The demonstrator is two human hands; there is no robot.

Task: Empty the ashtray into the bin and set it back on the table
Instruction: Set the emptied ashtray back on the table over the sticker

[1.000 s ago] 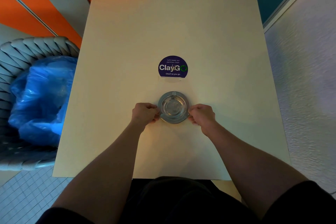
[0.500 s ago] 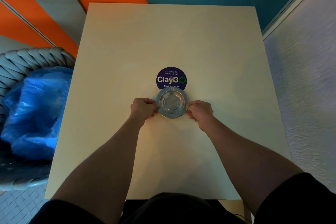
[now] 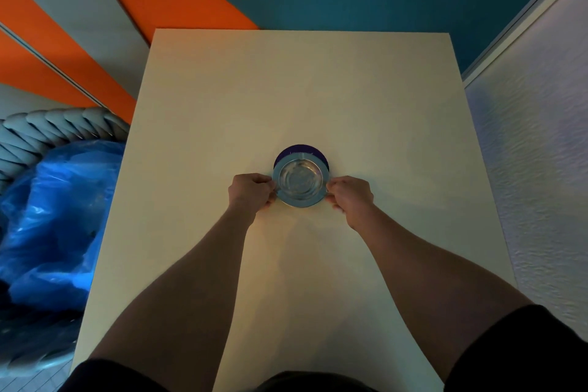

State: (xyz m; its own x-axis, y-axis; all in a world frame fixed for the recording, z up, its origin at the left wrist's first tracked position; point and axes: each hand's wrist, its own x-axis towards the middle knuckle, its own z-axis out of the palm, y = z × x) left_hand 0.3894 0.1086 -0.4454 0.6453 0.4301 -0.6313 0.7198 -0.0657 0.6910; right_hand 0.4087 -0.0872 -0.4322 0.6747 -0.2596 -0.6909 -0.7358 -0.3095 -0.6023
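Observation:
A round metal ashtray [image 3: 300, 181] with a shiny bowl sits on the cream table [image 3: 318, 99], near its middle. It covers most of a round purple sticker [image 3: 300, 148]; only the sticker's far edge shows. My left hand [image 3: 251, 190] pinches the ashtray's left rim and my right hand [image 3: 350, 196] pinches its right rim. The bowl looks bare inside. The bin [image 3: 47, 130], a grey woven basket lined with a blue plastic bag [image 3: 51, 216], stands on the floor to the left of the table.
A white textured wall [image 3: 541, 169] runs close along the table's right side. Orange, grey and teal wall panels lie beyond the far edge. Pale tiled floor shows at the lower left.
Both hands have slid the ashtray away from me, from just below the purple sticker to on top of it. The grip on both rims is unchanged.

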